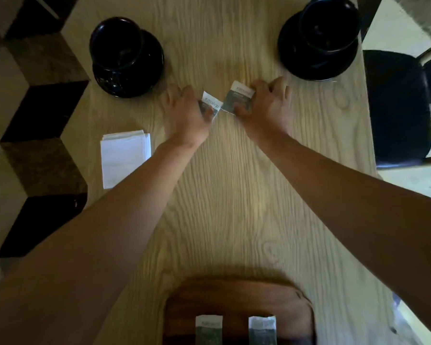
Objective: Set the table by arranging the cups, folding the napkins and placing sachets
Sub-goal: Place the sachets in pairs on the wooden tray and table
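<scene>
I am pinching a sachet in each of my hands — left hand (184,113) on the left sachet (210,103), right hand (266,105) on the right sachet (238,99) — mid-tabletop (234,195), nearly touching, each nearer its own side's cup: left cup (117,43), right cup (329,23).

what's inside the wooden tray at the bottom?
The wooden tray holds two sachets, one left and one right, side by side. Their lower ends run past the frame edge, so the rest is unseen.
</scene>
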The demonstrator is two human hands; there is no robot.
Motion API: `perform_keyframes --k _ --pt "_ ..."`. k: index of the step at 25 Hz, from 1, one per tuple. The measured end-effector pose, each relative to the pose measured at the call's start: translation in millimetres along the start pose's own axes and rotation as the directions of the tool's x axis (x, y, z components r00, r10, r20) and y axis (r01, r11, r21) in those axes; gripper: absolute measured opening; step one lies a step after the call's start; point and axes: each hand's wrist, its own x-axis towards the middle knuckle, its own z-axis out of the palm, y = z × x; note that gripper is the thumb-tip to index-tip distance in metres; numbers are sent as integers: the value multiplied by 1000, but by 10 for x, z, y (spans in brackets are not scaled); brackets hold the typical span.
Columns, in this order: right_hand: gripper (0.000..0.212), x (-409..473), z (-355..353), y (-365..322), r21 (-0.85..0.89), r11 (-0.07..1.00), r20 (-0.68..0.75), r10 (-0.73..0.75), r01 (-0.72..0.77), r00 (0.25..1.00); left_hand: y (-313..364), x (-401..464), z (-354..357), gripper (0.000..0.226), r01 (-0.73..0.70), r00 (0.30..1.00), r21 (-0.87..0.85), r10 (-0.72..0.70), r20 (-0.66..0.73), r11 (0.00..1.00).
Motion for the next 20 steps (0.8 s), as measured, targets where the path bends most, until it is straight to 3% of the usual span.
perform_keyframes --k 3,6,10,12,15,18,20 --pt "41 -154 -57 29 99 995 19 -22 20 1000 17 -154 -61 20 21 1000 -201 -22 -1 979" --pt "25 -401 -183 52 311 950 86 13 -39 996 3 -402 -109 19 141 990 -314 -142 21 939" --pt "26 -999 -284 142 420 897 124 92 -136 988 -152 -783 -99 6 313 950 -400 -279 142 861" --pt "28 -1360 -359 138 512 825 144 193 -240 971 -196 -1066 -155 10 360 933 -455 -302 197 815" --pt "26 -1959 -440 109 600 694 225 330 -397 917 -323 -1644 -307 9 440 898 -599 -337 283 669" --pt "18 -2588 -519 153 639 641 260 339 -424 904 -490 -2278 -499 14 478 877 -724 -322 357 497" --pt "12 -2992 -614 233 635 642 284 323 -429 903 -596 -2707 -612 12 487 873 -729 -278 400 480"
